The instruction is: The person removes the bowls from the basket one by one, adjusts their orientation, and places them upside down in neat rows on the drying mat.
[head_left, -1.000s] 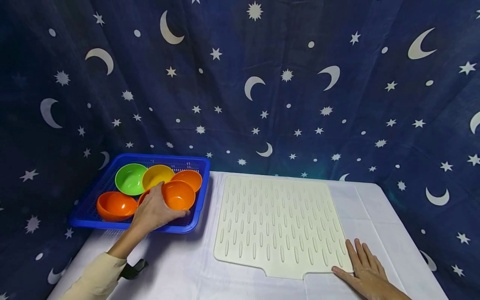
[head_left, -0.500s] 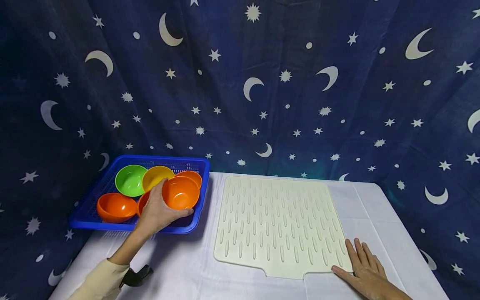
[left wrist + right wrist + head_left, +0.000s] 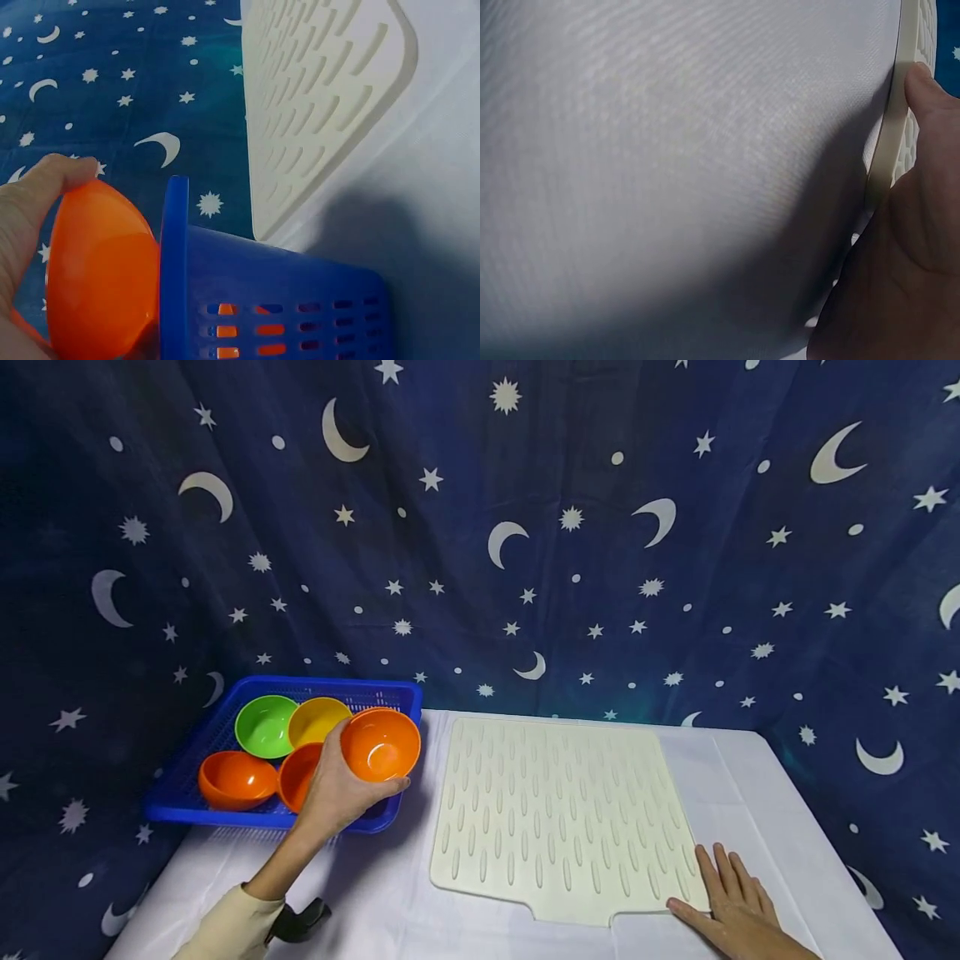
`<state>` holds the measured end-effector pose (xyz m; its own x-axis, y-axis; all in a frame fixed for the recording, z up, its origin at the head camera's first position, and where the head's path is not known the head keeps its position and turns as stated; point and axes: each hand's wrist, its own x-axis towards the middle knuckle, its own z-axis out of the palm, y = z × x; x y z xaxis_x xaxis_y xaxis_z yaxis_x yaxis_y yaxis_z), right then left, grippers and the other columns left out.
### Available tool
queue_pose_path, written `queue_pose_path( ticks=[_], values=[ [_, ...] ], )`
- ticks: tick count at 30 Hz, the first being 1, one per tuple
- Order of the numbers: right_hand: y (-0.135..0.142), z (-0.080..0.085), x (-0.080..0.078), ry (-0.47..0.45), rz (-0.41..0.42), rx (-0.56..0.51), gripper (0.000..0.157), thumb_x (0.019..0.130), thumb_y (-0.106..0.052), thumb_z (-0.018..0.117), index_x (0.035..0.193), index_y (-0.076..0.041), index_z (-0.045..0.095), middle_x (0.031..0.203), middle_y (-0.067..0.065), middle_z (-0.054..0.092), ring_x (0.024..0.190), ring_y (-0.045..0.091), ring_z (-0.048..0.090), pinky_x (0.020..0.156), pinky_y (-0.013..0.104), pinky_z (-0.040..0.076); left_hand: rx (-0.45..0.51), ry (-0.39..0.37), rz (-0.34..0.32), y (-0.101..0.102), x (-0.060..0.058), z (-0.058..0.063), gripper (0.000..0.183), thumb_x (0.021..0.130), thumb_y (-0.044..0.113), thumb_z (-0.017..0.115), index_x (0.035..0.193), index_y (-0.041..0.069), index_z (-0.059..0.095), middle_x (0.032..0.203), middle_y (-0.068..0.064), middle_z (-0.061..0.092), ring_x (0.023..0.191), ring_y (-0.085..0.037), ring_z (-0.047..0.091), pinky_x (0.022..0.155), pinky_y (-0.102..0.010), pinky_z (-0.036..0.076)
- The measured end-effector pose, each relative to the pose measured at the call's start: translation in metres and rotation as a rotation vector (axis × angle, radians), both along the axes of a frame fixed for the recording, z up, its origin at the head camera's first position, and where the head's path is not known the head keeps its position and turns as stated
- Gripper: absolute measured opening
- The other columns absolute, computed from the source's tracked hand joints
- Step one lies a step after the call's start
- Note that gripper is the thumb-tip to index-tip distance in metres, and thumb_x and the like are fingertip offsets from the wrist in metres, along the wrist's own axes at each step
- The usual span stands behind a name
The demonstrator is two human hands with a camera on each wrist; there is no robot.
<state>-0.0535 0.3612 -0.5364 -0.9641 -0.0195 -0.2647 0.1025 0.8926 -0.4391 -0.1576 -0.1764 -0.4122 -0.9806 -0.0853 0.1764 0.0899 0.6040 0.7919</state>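
Observation:
My left hand [image 3: 337,793] holds an orange bowl [image 3: 382,747] by its rim, tilted with its inside facing me, over the right side of a blue plastic basket [image 3: 168,814]. In the left wrist view the bowl [image 3: 105,270] is beside the basket's slotted wall [image 3: 285,262]. A green bowl [image 3: 264,727], a yellow bowl [image 3: 317,720] and orange bowls [image 3: 237,781] lie in the basket; one orange bowl is mostly hidden behind the held one. My right hand [image 3: 738,914] rests with fingers extended at the near right corner of a cream drying mat [image 3: 562,810], thumb on its edge.
The basket stands at the left of a table with a white cloth [image 3: 757,810], and the mat lies flat to its right. Behind the table hangs a dark blue curtain [image 3: 465,568] with moons and stars.
My left hand has lifted the orange bowl and brought it rightward toward the basket's right rim, above the other bowls. The right hand stays at the mat's corner.

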Motion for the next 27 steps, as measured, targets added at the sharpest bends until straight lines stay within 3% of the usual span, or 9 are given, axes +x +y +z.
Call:
queue_pose_path(
  ticks=[6, 15, 24, 27],
  values=[
    [0.000, 0.005, 0.001, 0.030, 0.002, -0.029, 0.112, 0.093, -0.058, 0.062, 0.157, 0.009, -0.001, 0.158, 0.039, -0.011, 0.143, 0.055, -0.023, 0.101, 0.075, -0.019, 0.011, 0.092, -0.091, 0.012, 0.000, 0.000, 0.114, 0.059, 0.035, 0.100, 0.151, 0.010, 0.038, 0.139, -0.014, 0.050, 0.117, -0.035, 0.055, 0.094, -0.058, 0.051],
    [-0.001, 0.006, 0.004, 0.021, -0.007, -0.041, 0.112, 0.093, -0.058, 0.062, 0.157, 0.010, 0.000, 0.157, 0.040, -0.012, 0.142, 0.055, -0.024, 0.101, 0.073, -0.022, -0.130, -0.008, -0.094, 0.034, 0.002, 0.001, 0.117, 0.061, 0.047, 0.095, 0.152, 0.003, 0.036, 0.137, -0.019, 0.050, 0.110, -0.040, 0.059, 0.089, -0.057, 0.053],
    [-0.001, 0.006, 0.003, 0.056, 0.004, -0.053, 0.112, 0.093, -0.057, 0.062, 0.157, 0.009, -0.001, 0.158, 0.040, -0.011, 0.142, 0.056, -0.022, 0.101, 0.073, -0.022, -0.208, -0.011, -0.083, 0.042, 0.002, 0.003, 0.119, 0.061, 0.052, 0.093, 0.154, 0.004, 0.036, 0.142, -0.019, 0.049, 0.111, -0.041, 0.059, 0.088, -0.059, 0.053],
    [0.001, 0.006, 0.003, 0.025, -0.001, -0.040, 0.112, 0.093, -0.058, 0.061, 0.156, 0.011, 0.000, 0.157, 0.041, -0.011, 0.142, 0.057, -0.021, 0.101, 0.075, -0.020, -0.222, -0.018, -0.091, 0.049, 0.005, 0.000, 0.121, 0.061, 0.054, 0.092, 0.155, 0.004, 0.035, 0.143, -0.019, 0.050, 0.112, -0.042, 0.058, 0.089, -0.060, 0.052]
  ],
)
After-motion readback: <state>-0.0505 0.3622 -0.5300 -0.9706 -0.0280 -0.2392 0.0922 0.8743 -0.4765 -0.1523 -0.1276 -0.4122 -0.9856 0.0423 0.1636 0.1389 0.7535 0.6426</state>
